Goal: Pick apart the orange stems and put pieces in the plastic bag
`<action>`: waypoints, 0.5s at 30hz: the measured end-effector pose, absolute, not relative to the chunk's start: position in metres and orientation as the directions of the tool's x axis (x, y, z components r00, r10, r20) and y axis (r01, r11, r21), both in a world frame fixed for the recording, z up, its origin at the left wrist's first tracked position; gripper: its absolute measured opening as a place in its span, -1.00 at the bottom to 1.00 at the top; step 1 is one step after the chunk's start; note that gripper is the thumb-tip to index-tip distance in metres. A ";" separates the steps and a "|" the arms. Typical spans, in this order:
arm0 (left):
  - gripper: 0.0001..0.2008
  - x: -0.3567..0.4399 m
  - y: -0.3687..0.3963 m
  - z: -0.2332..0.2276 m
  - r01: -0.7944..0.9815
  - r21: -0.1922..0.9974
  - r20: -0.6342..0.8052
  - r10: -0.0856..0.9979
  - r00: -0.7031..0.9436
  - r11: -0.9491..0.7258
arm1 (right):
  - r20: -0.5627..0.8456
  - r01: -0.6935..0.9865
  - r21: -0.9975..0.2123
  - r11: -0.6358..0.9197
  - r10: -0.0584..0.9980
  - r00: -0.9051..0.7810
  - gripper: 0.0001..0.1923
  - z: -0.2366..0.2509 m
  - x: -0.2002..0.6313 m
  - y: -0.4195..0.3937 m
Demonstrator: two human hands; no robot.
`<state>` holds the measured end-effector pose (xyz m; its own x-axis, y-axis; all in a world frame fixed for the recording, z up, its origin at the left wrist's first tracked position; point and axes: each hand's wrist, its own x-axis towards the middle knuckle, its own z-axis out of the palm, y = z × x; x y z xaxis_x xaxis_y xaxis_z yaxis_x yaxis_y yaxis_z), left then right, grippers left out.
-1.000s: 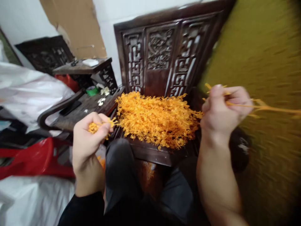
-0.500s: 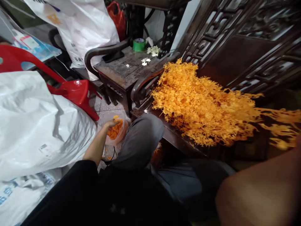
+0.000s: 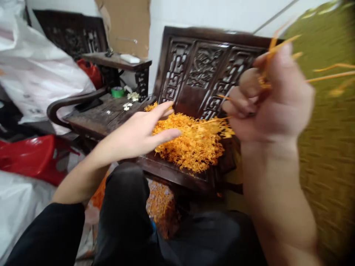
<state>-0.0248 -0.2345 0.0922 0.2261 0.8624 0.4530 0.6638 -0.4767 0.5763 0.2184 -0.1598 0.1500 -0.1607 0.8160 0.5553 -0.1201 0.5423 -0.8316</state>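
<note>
No readable text, label, brand, number or sign anywhere. Faint dark print marks on the white plastic bag (image 3: pixel 41 77) at about ten o'clock, too small and blurred to make out. Carved fretwork only, no characters legible, on the dark wooden chair back (image 3: pixel 205 66) at twelve o'clock. Nothing printed visible on the green tape roll (image 3: pixel 117 92) at eleven o'clock.

We are seeing two hands, one heap of orange sprigs (image 3: pixel 191 142) on one carved wooden chair (image 3: pixel 205 70), one green tape roll (image 3: pixel 117 92) left of that chair, one red plastic chair (image 3: pixel 30 157), one white bag (image 3: pixel 39 77).
</note>
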 end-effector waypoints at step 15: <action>-0.80 0.067 -0.062 0.163 0.262 0.799 0.364 0.783 0.503 -0.540 | 0.698 0.219 -0.672 0.707 0.704 -0.130 -0.35 0.141 0.321 -0.050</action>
